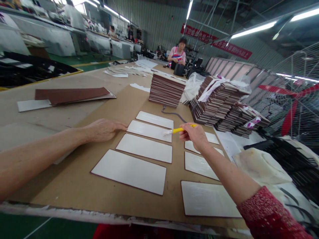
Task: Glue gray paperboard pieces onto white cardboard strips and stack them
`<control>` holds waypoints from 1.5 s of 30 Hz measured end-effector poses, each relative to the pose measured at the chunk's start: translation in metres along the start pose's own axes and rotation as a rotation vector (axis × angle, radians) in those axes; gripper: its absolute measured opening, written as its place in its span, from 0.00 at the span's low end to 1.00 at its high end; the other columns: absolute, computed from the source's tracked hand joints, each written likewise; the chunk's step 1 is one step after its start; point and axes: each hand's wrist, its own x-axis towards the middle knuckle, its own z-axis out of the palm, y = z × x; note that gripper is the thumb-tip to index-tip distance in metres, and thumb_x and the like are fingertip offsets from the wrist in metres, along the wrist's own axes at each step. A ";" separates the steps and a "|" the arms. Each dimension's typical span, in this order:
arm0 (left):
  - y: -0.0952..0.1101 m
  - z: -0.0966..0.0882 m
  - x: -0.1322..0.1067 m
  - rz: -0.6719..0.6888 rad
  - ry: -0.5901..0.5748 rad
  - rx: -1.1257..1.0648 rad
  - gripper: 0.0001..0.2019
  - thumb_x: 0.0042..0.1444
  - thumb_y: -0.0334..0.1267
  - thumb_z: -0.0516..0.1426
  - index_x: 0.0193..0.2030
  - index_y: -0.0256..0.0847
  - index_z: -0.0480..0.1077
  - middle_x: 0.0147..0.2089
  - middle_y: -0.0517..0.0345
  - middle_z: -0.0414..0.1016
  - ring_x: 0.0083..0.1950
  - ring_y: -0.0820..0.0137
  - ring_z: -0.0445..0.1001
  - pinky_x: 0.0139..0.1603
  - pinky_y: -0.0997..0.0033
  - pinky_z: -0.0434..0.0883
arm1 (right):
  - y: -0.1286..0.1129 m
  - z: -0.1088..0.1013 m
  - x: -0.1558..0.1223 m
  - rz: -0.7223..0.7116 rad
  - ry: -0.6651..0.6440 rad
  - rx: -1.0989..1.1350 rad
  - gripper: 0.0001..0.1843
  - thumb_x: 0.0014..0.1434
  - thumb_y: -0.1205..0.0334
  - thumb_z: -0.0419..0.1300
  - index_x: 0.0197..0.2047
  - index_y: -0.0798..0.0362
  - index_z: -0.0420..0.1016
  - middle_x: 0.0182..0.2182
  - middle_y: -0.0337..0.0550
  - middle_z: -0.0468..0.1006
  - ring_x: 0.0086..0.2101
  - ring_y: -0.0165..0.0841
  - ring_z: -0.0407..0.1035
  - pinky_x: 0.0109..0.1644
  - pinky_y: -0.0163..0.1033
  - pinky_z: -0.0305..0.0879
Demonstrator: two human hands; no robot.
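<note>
My right hand (195,134) grips a paintbrush (183,128) by its yellow handle. The pale bristles rest on the right end of a white rectangular panel (149,130) with a dark edge. At that panel's left edge, the stretched fingertips of my left hand (106,130) touch it; its lower fingers are partly hidden. A narrow panel (154,119) lies beyond, and two wider ones, a middle panel (144,147) and a near panel (129,171), lie closer to me. Right of these, a second column includes a glossy, streaked panel (209,199), partly covered by my right arm.
A tall stack of brown-edged boards (165,89) stands beyond the panels, with bundled boards (219,99) to its right. Brown strips (77,95) lie at left. A caged fan (294,96) is at far right. A co-worker (177,54) is across the table (82,186).
</note>
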 end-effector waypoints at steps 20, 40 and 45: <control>0.003 -0.002 0.000 -0.019 -0.013 0.003 0.32 0.55 0.28 0.50 0.66 0.52 0.69 0.70 0.63 0.67 0.70 0.64 0.67 0.72 0.61 0.59 | -0.018 0.008 0.010 -0.038 -0.080 -0.111 0.05 0.57 0.68 0.60 0.31 0.56 0.77 0.19 0.40 0.78 0.15 0.29 0.70 0.18 0.29 0.68; 0.005 -0.002 -0.003 -0.010 -0.003 0.004 0.30 0.58 0.26 0.48 0.66 0.46 0.68 0.70 0.61 0.67 0.69 0.66 0.67 0.71 0.61 0.61 | -0.013 0.083 0.051 -0.038 -0.162 -0.090 0.08 0.60 0.68 0.59 0.28 0.56 0.73 0.19 0.39 0.78 0.19 0.30 0.74 0.22 0.29 0.70; 0.009 -0.004 -0.004 -0.014 0.003 0.001 0.29 0.58 0.26 0.48 0.66 0.45 0.68 0.70 0.60 0.68 0.68 0.66 0.67 0.70 0.61 0.61 | -0.007 0.043 0.051 -0.002 -0.102 -0.120 0.07 0.56 0.68 0.60 0.26 0.55 0.73 0.18 0.41 0.78 0.17 0.32 0.73 0.19 0.31 0.70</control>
